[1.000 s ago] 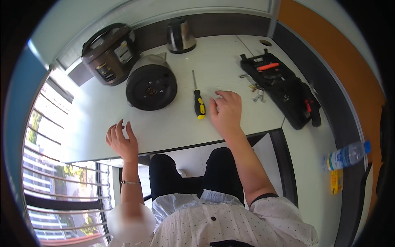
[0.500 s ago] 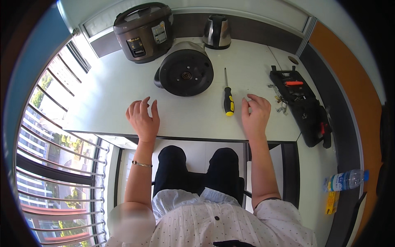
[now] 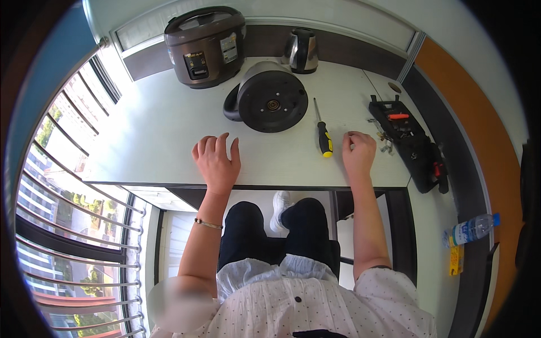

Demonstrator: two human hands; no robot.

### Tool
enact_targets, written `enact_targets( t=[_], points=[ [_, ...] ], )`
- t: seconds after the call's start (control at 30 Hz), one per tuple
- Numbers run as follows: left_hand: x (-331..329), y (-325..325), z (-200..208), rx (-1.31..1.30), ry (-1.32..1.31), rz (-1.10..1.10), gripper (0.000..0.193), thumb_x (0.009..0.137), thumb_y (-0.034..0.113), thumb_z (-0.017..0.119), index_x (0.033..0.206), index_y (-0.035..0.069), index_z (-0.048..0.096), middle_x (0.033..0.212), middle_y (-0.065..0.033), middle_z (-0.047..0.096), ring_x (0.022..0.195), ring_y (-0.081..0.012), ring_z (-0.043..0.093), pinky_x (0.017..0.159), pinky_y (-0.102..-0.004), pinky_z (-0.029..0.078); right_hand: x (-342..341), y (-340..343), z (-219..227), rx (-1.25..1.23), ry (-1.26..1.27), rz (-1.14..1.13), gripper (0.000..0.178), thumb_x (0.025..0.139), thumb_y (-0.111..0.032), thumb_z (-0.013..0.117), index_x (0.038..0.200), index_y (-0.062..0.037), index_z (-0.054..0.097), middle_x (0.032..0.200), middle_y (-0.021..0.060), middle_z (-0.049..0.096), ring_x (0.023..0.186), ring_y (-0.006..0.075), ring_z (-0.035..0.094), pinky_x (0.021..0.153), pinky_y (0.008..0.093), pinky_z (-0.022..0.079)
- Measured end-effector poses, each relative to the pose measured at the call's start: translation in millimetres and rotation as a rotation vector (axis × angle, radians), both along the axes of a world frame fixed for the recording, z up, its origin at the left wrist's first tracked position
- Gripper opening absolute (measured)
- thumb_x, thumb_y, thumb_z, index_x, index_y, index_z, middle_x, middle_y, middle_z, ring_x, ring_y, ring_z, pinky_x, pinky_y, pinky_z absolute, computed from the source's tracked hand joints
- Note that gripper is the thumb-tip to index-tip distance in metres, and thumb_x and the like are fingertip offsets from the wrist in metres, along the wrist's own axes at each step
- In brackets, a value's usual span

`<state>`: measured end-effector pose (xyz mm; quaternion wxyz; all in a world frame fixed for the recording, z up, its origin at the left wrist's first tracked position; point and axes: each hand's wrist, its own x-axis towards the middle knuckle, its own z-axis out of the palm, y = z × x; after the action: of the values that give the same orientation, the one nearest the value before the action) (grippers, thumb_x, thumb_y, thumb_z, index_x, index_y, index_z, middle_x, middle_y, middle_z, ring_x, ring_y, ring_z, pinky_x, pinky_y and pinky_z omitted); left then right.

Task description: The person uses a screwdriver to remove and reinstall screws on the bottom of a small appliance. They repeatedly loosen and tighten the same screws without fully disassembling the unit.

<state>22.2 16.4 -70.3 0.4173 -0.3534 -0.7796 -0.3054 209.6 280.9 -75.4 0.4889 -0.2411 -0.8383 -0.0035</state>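
Note:
An electric kettle [image 3: 273, 105] lies on its side on the white table, its round black base facing me and its handle out to the left. My left hand [image 3: 218, 163] rests near the table's front edge, short of the kettle, with its fingers apart and nothing in them. To the right of the kettle lies a screwdriver [image 3: 324, 138] with a black and yellow handle, its tip pointing away from me. Just right of that handle is my right hand [image 3: 359, 153], thumb and fingers pinched together. Whatever they may hold is too small to make out.
A brown rice cooker [image 3: 205, 50] and a second, upright kettle [image 3: 301, 52] stand at the back. On the right lies an open black tool case [image 3: 406, 135], small metal parts [image 3: 385, 143] beside it. A water bottle [image 3: 473, 230] lies near a yellow box [image 3: 456, 260] farther right.
The view has shifted, so most of the table's things sit a little farther right in the picture. My right thumb and fingers have come closer together. The kettle and screwdriver keep their places.

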Motion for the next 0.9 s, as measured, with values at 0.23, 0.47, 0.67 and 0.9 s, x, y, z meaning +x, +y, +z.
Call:
enact_targets(
  t=[0.23, 0.47, 0.67, 0.9],
  points=[
    [13, -8, 30, 0.073, 0.029, -0.116, 0.02, 0.079, 0.012, 0.068, 0.098, 0.009, 0.064, 0.078, -0.0025, 0.059, 0.09, -0.0221, 0.056, 0.085, -0.0364, 0.037, -8, 1, -3, 0.015, -0.027, -0.017, 0.016, 0.076, -0.011, 0.064, 0.063, -0.0014, 0.063, 0.08, 0.0085, 0.067, 0.078, 0.0268, 0.06, 0.079, 0.0382, 0.043],
    [105, -10, 167, -0.069, -0.348, -1.151, 0.021, 0.073, 0.018, 0.07, 0.089, 0.006, 0.066, 0.069, -0.0061, 0.059, 0.073, -0.0279, 0.058, 0.073, -0.0405, 0.042, 9, 11, -3, -0.001, -0.143, -0.013, 0.016, 0.078, -0.013, 0.062, 0.068, -0.0019, 0.064, 0.082, 0.0089, 0.068, 0.077, 0.0293, 0.061, 0.074, 0.0401, 0.045],
    [135, -10, 175, -0.545, -0.041, -1.379, 0.021, 0.072, 0.017, 0.071, 0.09, 0.006, 0.066, 0.07, -0.006, 0.06, 0.074, -0.0276, 0.058, 0.072, -0.0396, 0.043, 2, -3, 6, -0.064, -0.246, -0.041, 0.019, 0.085, -0.019, 0.057, 0.083, -0.0052, 0.07, 0.093, 0.0091, 0.069, 0.082, 0.0243, 0.064, 0.07, 0.0335, 0.049],
    [132, 9, 167, -0.9, 0.084, -1.453, 0.022, 0.071, 0.017, 0.072, 0.09, 0.007, 0.066, 0.072, -0.0058, 0.06, 0.075, -0.0272, 0.058, 0.07, -0.0384, 0.044, 0, 5, -4, 0.009, -0.009, 0.015, 0.016, 0.078, -0.012, 0.065, 0.066, -0.0006, 0.066, 0.078, 0.0091, 0.069, 0.072, 0.0288, 0.064, 0.067, 0.0383, 0.048]
  ],
)
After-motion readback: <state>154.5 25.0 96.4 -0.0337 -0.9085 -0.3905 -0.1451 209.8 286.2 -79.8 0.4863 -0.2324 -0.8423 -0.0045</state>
